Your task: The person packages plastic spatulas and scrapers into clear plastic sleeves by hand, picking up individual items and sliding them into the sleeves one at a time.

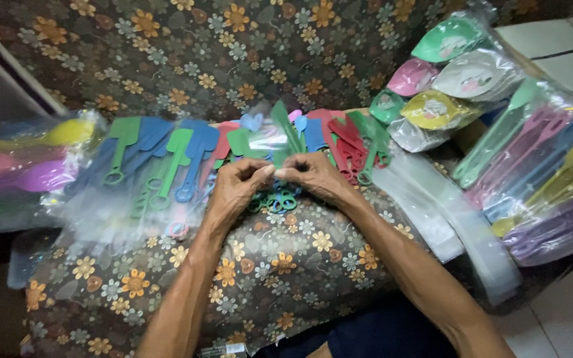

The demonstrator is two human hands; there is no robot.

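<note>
Fingers of both my left hand (237, 185) and right hand (313, 176) pinch shut on a clear plastic sleeve (274, 159) over green spatulas (278, 199), mid-bagging, so sliding them in needs care.

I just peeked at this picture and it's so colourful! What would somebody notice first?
First, the two hands in the middle: the left hand and right hand pinch a clear plastic sleeve over a green spatula. Behind them lies a row of green, blue and red plastic spatulas on the flowered cloth. At the right sit bagged bundles of pastel scoops.
</note>
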